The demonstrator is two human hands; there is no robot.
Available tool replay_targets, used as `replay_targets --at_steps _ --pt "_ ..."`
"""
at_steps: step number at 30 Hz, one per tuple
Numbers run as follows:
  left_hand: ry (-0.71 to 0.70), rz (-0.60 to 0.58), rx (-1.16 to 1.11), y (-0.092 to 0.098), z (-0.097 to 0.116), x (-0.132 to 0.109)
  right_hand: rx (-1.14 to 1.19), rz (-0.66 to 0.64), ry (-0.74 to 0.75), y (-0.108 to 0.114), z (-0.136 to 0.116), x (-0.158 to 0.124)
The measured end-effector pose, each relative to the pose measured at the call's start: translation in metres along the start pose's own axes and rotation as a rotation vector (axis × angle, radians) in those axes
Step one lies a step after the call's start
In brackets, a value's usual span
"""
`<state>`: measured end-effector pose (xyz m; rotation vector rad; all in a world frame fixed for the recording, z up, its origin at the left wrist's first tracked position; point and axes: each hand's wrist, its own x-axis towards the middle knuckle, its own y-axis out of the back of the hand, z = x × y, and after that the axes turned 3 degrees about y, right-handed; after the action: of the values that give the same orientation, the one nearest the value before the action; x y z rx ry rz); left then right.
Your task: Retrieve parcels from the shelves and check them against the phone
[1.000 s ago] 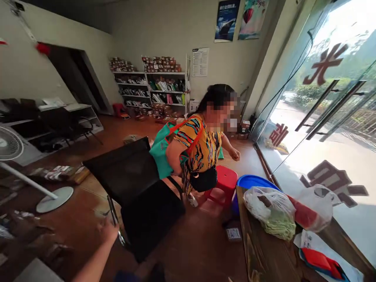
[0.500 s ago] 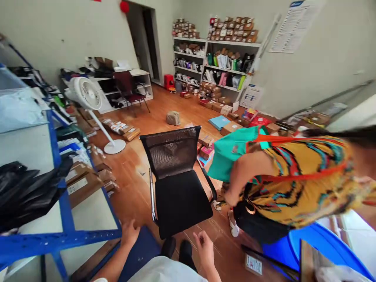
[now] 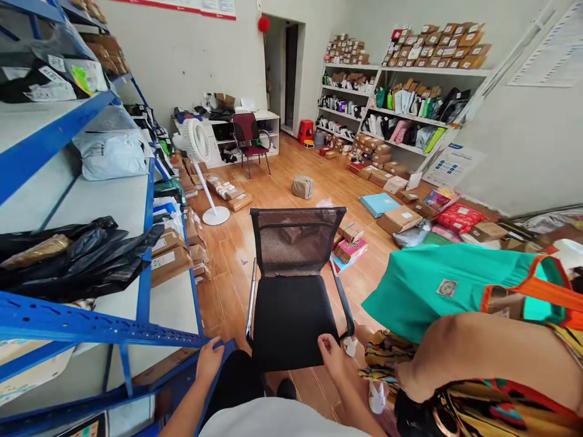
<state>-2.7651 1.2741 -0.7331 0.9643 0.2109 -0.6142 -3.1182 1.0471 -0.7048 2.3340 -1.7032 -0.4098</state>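
My left hand (image 3: 210, 359) is down beside the end of the blue shelf beam (image 3: 113, 321), its fingers loosely bent and holding nothing; I cannot tell if it touches the metal. Over the right front edge of a black mesh office chair (image 3: 291, 321) hovers my right hand (image 3: 331, 354), empty, thumb and fingers slightly apart. The chair stands straight ahead with its backrest on the far side. Black plastic bags (image 3: 91, 261) lie on the shelf to my left.
A person in a turquoise apron (image 3: 423, 291) bends close on my right. Parcels (image 3: 398, 218) and a pink box (image 3: 350, 247) lie on the floor. A white fan (image 3: 215, 215) stands ahead left. Loaded shelves (image 3: 437, 71) line the far wall.
My view has swung left and closer to the chair. My right hand has come up over the seat's edge. The person in the apron now sits farther right in view.
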Motion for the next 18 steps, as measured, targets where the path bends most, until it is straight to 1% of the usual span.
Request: replay_targets --at_steps 3,6,8,10,12,13,14,15,16,18 --pt "-0.109 -0.004 -0.121 -0.002 0.042 0.023 0.015 -0.008 0.004 -0.022 -0.003 0.013" --pt "-0.236 -0.001 -0.219 0.002 0.087 0.055 0.037 -0.025 0.015 -0.044 -0.012 0.026" --pt "-0.305 0.001 -0.274 0.006 0.115 0.083 0.052 -0.022 0.017 -0.057 -0.028 0.046" --pt "-0.348 0.004 -0.312 0.009 0.137 0.119 0.073 -0.009 0.044 -0.073 -0.059 0.083" --pt "-0.361 0.007 -0.323 0.013 0.156 0.169 0.085 0.015 0.117 -0.097 -0.104 0.141" --pt "-0.356 0.007 -0.316 0.015 0.164 0.2 0.076 0.038 0.161 -0.113 -0.13 0.178" --pt "-0.345 0.005 -0.3 0.018 0.171 0.236 0.054 0.088 0.198 -0.132 -0.158 0.219" --pt "-0.329 0.005 -0.273 0.023 0.178 0.275 0.018 0.189 0.206 -0.153 -0.186 0.262" --pt "-0.306 0.007 -0.234 0.029 0.184 0.316 -0.021 0.353 0.162 -0.174 -0.212 0.305" --pt "-0.246 0.018 -0.123 0.045 0.194 0.398 -0.063 0.553 0.073 -0.215 -0.251 0.386"
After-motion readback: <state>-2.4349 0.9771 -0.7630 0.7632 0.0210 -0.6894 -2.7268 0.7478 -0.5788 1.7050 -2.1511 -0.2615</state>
